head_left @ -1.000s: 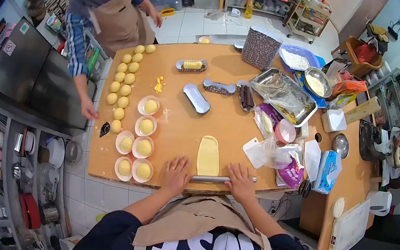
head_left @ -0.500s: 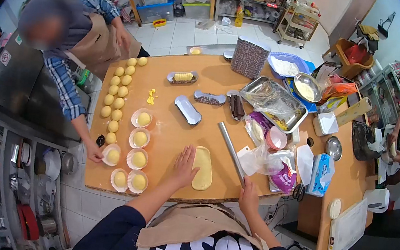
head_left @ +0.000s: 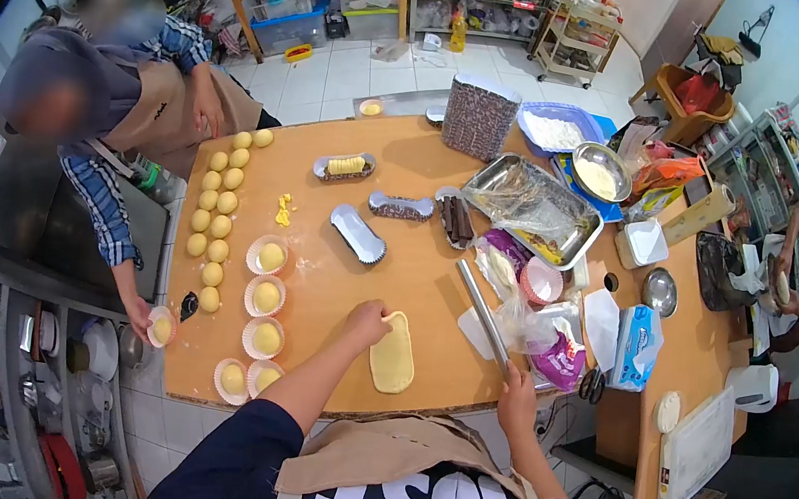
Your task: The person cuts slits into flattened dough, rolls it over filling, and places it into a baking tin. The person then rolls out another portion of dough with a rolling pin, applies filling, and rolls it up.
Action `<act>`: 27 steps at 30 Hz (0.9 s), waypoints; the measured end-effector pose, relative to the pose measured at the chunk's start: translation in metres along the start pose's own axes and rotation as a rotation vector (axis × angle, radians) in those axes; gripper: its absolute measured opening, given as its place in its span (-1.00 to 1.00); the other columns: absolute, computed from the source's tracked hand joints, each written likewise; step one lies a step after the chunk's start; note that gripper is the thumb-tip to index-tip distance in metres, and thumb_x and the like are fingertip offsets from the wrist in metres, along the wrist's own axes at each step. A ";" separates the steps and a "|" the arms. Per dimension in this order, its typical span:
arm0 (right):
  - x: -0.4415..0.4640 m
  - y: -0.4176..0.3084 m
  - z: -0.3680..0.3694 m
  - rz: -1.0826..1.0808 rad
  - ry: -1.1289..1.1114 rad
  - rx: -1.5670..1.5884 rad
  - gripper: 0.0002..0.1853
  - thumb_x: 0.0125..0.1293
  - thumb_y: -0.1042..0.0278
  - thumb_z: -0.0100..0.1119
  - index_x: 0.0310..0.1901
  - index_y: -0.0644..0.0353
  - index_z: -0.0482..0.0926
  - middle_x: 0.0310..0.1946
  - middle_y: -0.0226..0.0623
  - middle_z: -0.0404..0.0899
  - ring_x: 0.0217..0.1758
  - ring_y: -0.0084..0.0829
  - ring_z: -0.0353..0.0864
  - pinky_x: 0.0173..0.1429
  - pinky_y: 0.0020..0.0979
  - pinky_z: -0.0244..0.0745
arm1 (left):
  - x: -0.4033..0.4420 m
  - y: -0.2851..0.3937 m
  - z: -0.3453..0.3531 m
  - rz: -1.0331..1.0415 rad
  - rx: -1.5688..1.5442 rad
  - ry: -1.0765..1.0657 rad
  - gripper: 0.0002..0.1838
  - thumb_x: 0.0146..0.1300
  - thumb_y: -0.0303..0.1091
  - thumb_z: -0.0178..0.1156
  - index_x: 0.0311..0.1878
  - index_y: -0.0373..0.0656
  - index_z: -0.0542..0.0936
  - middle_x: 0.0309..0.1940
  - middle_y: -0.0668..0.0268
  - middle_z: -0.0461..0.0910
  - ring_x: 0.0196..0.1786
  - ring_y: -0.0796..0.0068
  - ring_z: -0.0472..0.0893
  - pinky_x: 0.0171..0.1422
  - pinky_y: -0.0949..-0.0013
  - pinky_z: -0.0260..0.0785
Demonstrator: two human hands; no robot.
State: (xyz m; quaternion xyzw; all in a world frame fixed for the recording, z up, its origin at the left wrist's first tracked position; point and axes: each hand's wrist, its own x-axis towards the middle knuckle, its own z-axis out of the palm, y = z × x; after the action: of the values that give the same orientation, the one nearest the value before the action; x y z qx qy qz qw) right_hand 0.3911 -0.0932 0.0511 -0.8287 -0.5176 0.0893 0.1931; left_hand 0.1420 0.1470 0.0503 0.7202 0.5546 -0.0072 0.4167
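A flattened oval of dough (head_left: 392,360) lies on the wooden table in front of me. My left hand (head_left: 369,325) has its fingers closed at the dough's upper left edge, pinching it. In my right hand (head_left: 518,402) is the near end of a metal rolling pin (head_left: 483,317), which slants away over the table to the right of the dough. Left of my forearm, several dough balls sit in paper cups (head_left: 264,339). A small pile of yellow filling (head_left: 284,210) lies farther back.
A co-worker's hand (head_left: 140,316) holds a cupped dough ball at the table's left edge. Rows of bare dough balls (head_left: 217,250) stand nearby. Paper loaf moulds (head_left: 358,234), chocolate sticks (head_left: 455,220), a metal tray (head_left: 578,235), scissors (head_left: 592,385) and a tissue pack (head_left: 637,348) occupy the middle and right.
My left hand has gone from lying flat beside the dough to pinching its upper edge. The co-worker's hand has drawn a cupped dough ball off to the left. The view has shifted slightly.
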 end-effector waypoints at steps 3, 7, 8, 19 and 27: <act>-0.001 0.004 -0.001 0.005 0.001 0.014 -0.44 0.16 0.51 0.17 0.25 -0.05 0.41 -0.11 -0.09 0.48 -0.10 -0.07 0.53 -0.03 -0.13 0.48 | 0.006 -0.012 0.010 0.092 0.103 0.105 -0.75 0.08 -0.28 0.31 -0.17 -0.13 0.60 -0.11 0.13 0.60 0.04 0.14 0.56 0.10 0.12 0.40; 0.004 0.003 -0.003 0.055 -0.030 -0.035 -0.45 0.17 0.46 0.20 0.25 0.04 0.40 -0.09 -0.06 0.46 -0.02 -0.07 0.51 0.07 -0.14 0.44 | -0.005 -0.020 0.016 0.330 0.173 0.229 -0.85 0.17 -0.35 0.22 -0.22 -0.16 0.58 -0.21 0.10 0.63 -0.08 0.08 0.60 0.00 0.07 0.42; 0.005 0.000 -0.004 0.068 -0.024 -0.063 -0.45 0.17 0.45 0.21 0.24 0.07 0.40 -0.08 -0.06 0.46 0.00 -0.06 0.50 0.09 -0.13 0.43 | -0.006 -0.023 0.016 0.313 0.121 0.169 -0.88 0.19 -0.37 0.20 -0.23 -0.16 0.57 -0.22 0.10 0.63 -0.10 0.05 0.60 -0.02 0.05 0.43; 0.084 -0.138 0.043 -0.655 -0.275 0.378 -0.54 0.06 0.40 0.33 0.06 0.18 0.52 0.06 -0.10 0.53 0.10 -0.08 0.52 0.15 -0.19 0.43 | -0.050 -0.024 0.011 0.724 0.133 0.261 -0.82 0.15 -0.41 0.22 -0.16 -0.14 0.56 -0.30 0.16 0.63 -0.27 0.08 0.63 -0.16 0.10 0.47; 0.076 -0.143 0.023 -0.625 -0.465 0.410 -0.88 0.19 0.43 0.22 -0.24 0.19 0.64 -0.32 -0.18 0.64 -0.22 -0.14 0.63 -0.14 -0.22 0.53 | -0.083 -0.025 0.005 0.713 -0.046 0.288 -0.83 0.15 -0.37 0.25 -0.20 -0.17 0.60 -0.29 0.15 0.61 -0.15 0.11 0.60 -0.08 0.13 0.45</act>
State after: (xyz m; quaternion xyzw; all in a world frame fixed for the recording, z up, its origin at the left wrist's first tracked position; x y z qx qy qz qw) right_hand 0.2998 0.0355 0.0929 -0.5348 -0.7447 0.3116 0.2498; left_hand 0.0919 0.0793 0.0715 0.8519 0.3224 0.2517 0.3272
